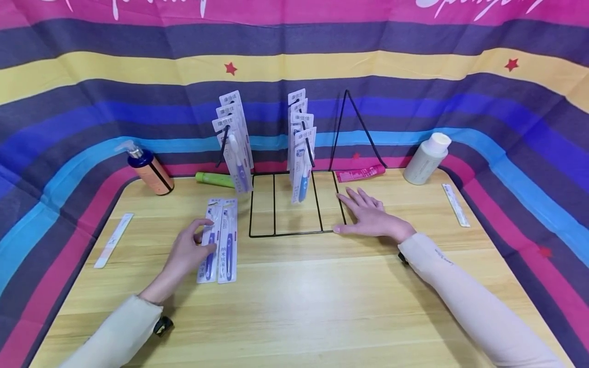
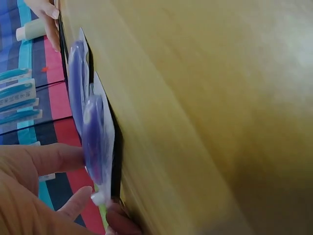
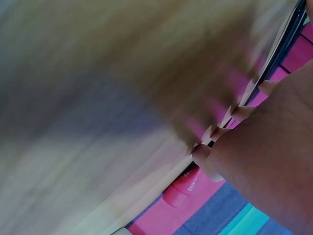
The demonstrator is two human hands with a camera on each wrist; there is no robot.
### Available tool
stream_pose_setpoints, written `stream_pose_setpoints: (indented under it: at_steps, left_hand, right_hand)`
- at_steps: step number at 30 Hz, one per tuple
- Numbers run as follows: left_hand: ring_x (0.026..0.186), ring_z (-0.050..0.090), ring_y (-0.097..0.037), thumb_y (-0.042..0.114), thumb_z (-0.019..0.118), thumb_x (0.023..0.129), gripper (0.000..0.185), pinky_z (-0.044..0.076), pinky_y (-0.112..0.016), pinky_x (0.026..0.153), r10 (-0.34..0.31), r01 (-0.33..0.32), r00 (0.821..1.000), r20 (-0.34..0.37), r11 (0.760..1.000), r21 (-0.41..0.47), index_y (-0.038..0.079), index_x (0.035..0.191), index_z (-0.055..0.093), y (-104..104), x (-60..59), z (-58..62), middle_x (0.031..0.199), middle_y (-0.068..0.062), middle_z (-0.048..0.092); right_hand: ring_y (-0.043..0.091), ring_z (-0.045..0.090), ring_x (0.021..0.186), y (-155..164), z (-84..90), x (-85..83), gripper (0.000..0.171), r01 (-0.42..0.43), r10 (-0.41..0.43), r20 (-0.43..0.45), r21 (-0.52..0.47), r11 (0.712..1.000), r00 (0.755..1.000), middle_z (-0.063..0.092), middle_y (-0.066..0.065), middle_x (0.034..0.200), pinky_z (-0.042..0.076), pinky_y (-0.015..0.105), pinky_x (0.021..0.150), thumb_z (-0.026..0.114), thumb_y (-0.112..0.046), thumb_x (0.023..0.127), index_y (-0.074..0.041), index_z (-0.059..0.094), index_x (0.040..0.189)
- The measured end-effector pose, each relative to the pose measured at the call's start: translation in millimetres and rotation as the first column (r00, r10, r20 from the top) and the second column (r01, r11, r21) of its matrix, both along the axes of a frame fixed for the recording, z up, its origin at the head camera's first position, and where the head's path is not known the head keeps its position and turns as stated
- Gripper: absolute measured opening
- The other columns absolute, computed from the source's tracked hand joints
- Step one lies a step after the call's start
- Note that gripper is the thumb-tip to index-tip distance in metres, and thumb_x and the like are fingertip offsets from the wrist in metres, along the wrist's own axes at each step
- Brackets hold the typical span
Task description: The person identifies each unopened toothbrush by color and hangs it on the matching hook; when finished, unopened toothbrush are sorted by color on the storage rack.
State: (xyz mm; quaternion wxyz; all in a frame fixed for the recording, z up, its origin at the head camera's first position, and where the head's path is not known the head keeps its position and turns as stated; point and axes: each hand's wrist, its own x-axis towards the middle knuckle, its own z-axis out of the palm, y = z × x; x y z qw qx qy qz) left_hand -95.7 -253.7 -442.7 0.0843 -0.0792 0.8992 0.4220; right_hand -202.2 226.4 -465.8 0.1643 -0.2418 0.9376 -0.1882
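Note:
My left hand [image 1: 187, 250] is at a packaged purple toothbrush [image 1: 210, 255], thumb and fingers around its left side; in the left wrist view a fingertip meets the purple handle's clear cover [image 2: 94, 142]. A second purple toothbrush pack [image 1: 228, 250] lies alongside, to the right. Behind both stands a black wire display rack [image 1: 286, 235]. My right hand [image 1: 368, 214] lies with spread fingers at the right edge of the rack's base. In the right wrist view its fingertips [image 3: 242, 113] come down at the tabletop.
Packaged toothbrushes hang from the rack's left prong [image 1: 239, 163] and middle prong [image 1: 303, 168]. Behind are a green tube [image 1: 213, 179] and a pink tube [image 1: 361, 174]. A pump bottle [image 1: 152, 171] stands left, a white bottle [image 1: 427, 159] right. Slim white packets [image 1: 113, 241] lie at both sides.

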Motion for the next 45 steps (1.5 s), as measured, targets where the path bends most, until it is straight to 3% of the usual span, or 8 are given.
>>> stream_pose_setpoints:
  at_steps: [6,14,19,23,28,34,40,45]
  left_hand:
    - [0.090,0.059,-0.029,0.003,0.073,0.097,0.067,0.053,-0.038,0.070,0.024,-0.024,1.000,0.011,0.999,0.022,0.006,0.159,0.048,-12,1.7,0.5,0.108,-0.019,0.059]
    - [0.140,0.043,-0.050,0.007,0.063,0.106,0.063,0.041,-0.067,0.112,0.088,-0.095,0.993,0.084,0.992,0.087,0.002,0.165,0.042,-33,7.3,3.5,0.160,-0.034,0.039]
    - [0.115,0.050,-0.033,0.014,0.060,0.111,0.057,0.050,-0.041,0.090,0.130,-0.134,0.990,0.046,0.986,0.100,0.001,0.164,0.044,-42,5.1,4.1,0.136,-0.024,0.050]
    - [0.089,0.050,-0.016,0.014,0.062,0.112,0.049,0.046,-0.026,0.066,0.163,-0.147,0.982,-0.099,0.977,0.153,0.003,0.159,0.053,-44,1.9,9.0,0.105,-0.009,0.055]
    - [0.071,0.047,-0.010,0.007,0.059,0.111,0.039,0.041,-0.021,0.052,0.226,-0.147,0.925,-0.304,0.954,0.263,0.006,0.149,0.064,-39,-1.3,19.6,0.083,0.002,0.051]
    - [0.066,0.045,-0.013,-0.005,0.065,0.105,0.032,0.036,-0.019,0.053,0.314,-0.115,0.849,-0.426,0.896,0.430,0.005,0.134,0.075,-25,-0.8,39.9,0.078,0.000,0.051]
    - [0.071,0.056,-0.016,-0.016,0.065,0.100,0.025,0.048,-0.017,0.062,0.318,0.104,0.770,-0.553,0.793,0.601,-0.010,0.122,0.074,-8,3.8,53.4,0.086,-0.007,0.067]
    - [0.074,0.059,-0.016,-0.019,0.062,0.098,0.023,0.051,-0.018,0.065,0.242,0.293,0.679,-0.693,0.776,0.559,-0.018,0.119,0.070,7,10.9,61.4,0.091,-0.011,0.069]
  right_hand:
    - [0.046,-0.009,0.164,0,0.8,-0.1,0.109,0.000,0.000,0.003,-0.007,1.000,1.000,-0.001,0.015,0.182,0.004,0.076,0.122,0.066,-0.073,0.098,-0.018,0.015,0.177]
    - [0.046,-0.009,0.164,-4,2.0,-0.8,0.108,-0.017,0.017,0.007,-0.012,1.000,1.000,0.000,0.015,0.182,0.003,0.078,0.122,0.065,-0.073,0.098,-0.018,0.016,0.177]
    - [0.046,-0.009,0.164,-5,0.8,-0.7,0.108,-0.012,0.012,0.003,-0.012,1.000,1.000,0.001,0.015,0.182,0.003,0.078,0.122,0.065,-0.074,0.098,-0.019,0.017,0.177]
    - [0.046,-0.009,0.164,-3,0.4,-0.5,0.108,-0.009,0.009,-0.001,-0.008,1.000,1.000,0.000,0.016,0.182,0.003,0.079,0.122,0.065,-0.073,0.098,-0.018,0.016,0.177]
    - [0.046,-0.009,0.164,-2,2.2,0.9,0.108,-0.006,0.006,0.002,0.001,1.000,1.000,0.000,0.015,0.182,0.004,0.079,0.121,0.065,-0.073,0.098,-0.018,0.016,0.177]
    - [0.045,-0.009,0.164,0,-1.3,-1.3,0.109,-0.004,0.004,-0.002,0.010,1.000,1.000,-0.001,0.014,0.183,0.005,0.078,0.122,0.064,-0.075,0.098,-0.019,0.015,0.177]
    - [0.046,-0.008,0.164,1,-2.0,-1.2,0.109,-0.005,0.005,-0.005,0.011,1.000,1.000,0.000,0.015,0.182,0.005,0.077,0.122,0.065,-0.074,0.098,-0.018,0.015,0.177]
    - [0.046,-0.008,0.164,-1,-2.1,-1.5,0.109,-0.003,0.003,-0.007,0.000,1.000,1.000,0.000,0.015,0.183,0.004,0.077,0.122,0.065,-0.073,0.098,-0.018,0.015,0.177]
